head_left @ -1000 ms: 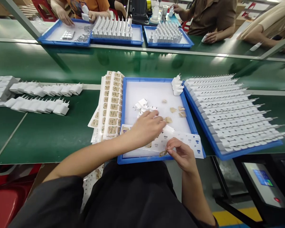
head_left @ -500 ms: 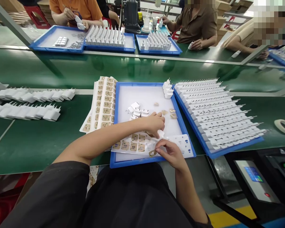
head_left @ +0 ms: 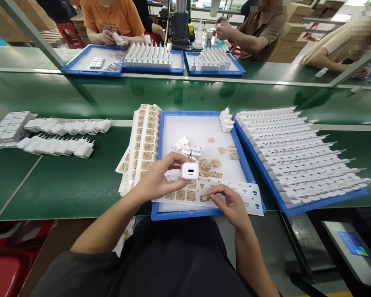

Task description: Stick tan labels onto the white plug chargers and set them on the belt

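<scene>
My left hand is closed round a small white charger plug, held up above the near part of the blue tray. My right hand pinches a tan sticker at the edge of a white sticker sheet that lies across the tray's front. A few more white plugs and loose tan stickers lie on the tray's white floor.
Stacked sticker sheets lie left of the tray. A second blue tray packed with white plugs sits to the right. Rows of plugs rest on the green belt at left. Other people work at trays across the line.
My left hand has lifted a white plug off the tray floor and drawn it toward me. My right hand keeps its pinch on the sticker near the sheet.
</scene>
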Motion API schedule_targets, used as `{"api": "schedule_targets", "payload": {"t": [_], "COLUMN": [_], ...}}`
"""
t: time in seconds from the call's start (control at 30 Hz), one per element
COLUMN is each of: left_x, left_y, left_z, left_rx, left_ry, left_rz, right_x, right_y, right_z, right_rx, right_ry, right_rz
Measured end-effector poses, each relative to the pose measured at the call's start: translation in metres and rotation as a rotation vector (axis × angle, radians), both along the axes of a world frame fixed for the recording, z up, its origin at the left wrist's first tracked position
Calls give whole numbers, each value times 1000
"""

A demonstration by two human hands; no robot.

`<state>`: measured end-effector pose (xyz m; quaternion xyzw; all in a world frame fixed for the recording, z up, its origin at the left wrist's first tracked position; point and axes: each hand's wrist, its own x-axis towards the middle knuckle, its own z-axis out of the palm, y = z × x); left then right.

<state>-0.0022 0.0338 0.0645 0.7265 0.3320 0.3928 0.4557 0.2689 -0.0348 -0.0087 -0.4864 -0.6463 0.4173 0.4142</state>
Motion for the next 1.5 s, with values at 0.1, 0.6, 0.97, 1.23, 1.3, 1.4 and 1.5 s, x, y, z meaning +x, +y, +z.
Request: {"api": "schedule_targets", "payload": {"t": [0.1,0.6,0.97,1.23,1.3,1.4,1.5], "left_x": [-18,-8,-16,-18,-18,-17,-17], "left_y": [-27,-52,-54,-52,-52,-51,-51], "left_z": [-27,-68,-47,-42,-42,-42,-41], "left_rx": [-158,-66,291,281,283,289,287], "left_ry": [-118,-94,80,99,102,100,105], "left_rz": [133,238,259,227,222,213,211], "right_x": [-9,-94,-92,-92,-92,-92,-93], "right_y": [0,14,18,19,19,19,19], "right_z": [8,30,41,44,44,44,45], "right_rx": [40,-194,46,71,76,77,75], "right_ry": [-6,675,311,269,262,239,226], "right_rz": [-31,131,-93,-56,-60,-74,-76]}}
